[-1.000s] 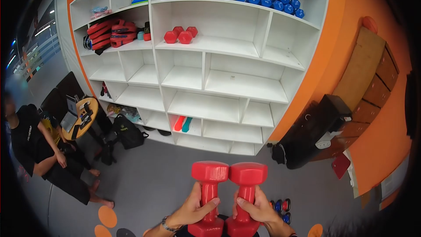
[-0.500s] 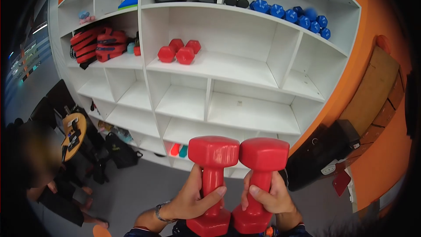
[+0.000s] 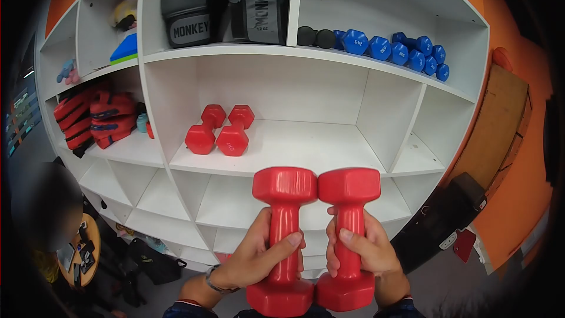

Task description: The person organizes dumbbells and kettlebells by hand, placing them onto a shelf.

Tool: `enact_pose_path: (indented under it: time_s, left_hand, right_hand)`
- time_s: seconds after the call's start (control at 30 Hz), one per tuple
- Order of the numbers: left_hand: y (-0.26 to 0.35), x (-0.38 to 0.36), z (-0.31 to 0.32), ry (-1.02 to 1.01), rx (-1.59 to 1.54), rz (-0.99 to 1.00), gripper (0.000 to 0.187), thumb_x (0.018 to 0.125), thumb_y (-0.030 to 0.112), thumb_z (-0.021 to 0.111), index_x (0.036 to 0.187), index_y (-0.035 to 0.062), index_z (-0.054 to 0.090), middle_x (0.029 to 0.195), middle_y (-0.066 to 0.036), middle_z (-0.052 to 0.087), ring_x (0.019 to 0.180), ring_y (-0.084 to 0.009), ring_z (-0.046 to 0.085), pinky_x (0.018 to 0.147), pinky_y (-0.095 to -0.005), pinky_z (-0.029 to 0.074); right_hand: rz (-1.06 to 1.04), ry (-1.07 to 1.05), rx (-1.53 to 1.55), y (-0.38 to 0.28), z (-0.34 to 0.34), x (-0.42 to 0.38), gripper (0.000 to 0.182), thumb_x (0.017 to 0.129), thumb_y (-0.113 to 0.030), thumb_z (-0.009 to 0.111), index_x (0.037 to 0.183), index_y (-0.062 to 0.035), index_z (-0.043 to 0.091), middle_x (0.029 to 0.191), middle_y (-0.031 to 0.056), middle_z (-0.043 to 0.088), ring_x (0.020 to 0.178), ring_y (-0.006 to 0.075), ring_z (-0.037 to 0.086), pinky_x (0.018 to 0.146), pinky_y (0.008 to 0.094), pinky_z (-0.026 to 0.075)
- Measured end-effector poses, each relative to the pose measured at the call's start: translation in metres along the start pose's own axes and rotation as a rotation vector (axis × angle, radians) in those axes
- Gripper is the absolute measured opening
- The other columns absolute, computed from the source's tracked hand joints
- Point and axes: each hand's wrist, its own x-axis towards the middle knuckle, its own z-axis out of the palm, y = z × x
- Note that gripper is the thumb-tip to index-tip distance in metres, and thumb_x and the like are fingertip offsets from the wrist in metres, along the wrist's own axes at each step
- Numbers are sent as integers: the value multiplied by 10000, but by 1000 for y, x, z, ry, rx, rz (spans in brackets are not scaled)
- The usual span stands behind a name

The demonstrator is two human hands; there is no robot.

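Two large red dumbbells stand upright side by side in front of me. My left hand [image 3: 265, 247] is closed round the handle of the left dumbbell [image 3: 285, 185], thumb across its front. Round the right dumbbell [image 3: 349, 187] wraps my right hand [image 3: 365, 244]. Their upper heads touch or nearly touch. Beyond them, on a white shelf [image 3: 306, 147], lie two smaller red dumbbells, one on the left [image 3: 200, 139] and one beside it [image 3: 232, 141], ends facing me. A watch or bracelet circles my left wrist.
Grey boxing gloves [image 3: 262, 9], several blue dumbbells [image 3: 355, 42] and a black pair [image 3: 306, 36] fill the upper shelf. Red padded gear [image 3: 112, 118] sits at left. A person [image 3: 47, 206] is near a small round table [image 3: 94, 241]. A black cabinet [image 3: 438, 218] stands right.
The shelf unit appears closer, and its red dumbbells sit lower in view. Both hands still hold the large red dumbbells, which have shifted slightly upward in view.
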Motion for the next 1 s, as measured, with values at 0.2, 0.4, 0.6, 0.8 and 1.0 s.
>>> enact_pose_path:
  time_s: [0.2,0.4,0.6,0.8,1.0]
  left_hand:
    - [19,73,-19,47,32,11,410,975,194,547,1259,5,320,944,-113,578,718,-189,659,633,-336,569]
    - [24,158,-41,94,150,69,331,962,198,583,1162,24,383,929,-92,583,712,-167,653,626,-322,561]
    - [30,235,-63,148,285,131,376,944,197,616,1197,28,395,924,-80,578,711,-152,639,603,-308,561]
    - [7,290,-95,168,297,122,449,934,204,627,1264,22,381,929,-84,554,680,-139,615,574,-297,561]
    - [-12,317,-116,154,294,20,462,928,186,616,1280,27,362,901,-79,557,670,-149,613,570,-305,558]
  right_hand:
    - [-4,7,4,-22,-37,67,398,966,-113,527,1303,-11,342,907,92,532,629,192,631,556,355,547]
    - [-59,58,-143,-41,-82,136,384,952,-142,550,1263,-9,369,863,80,540,591,178,617,517,349,550]
    - [-90,85,-266,-55,-120,202,345,942,-171,586,1182,-43,374,887,78,523,620,174,619,530,354,554]
    - [-4,130,-295,-44,-152,251,397,907,-186,629,1196,-55,391,895,79,530,643,171,619,566,365,573]
    - [60,127,-310,-25,-179,280,418,907,-147,605,1232,-49,361,868,69,501,635,175,594,535,371,568]
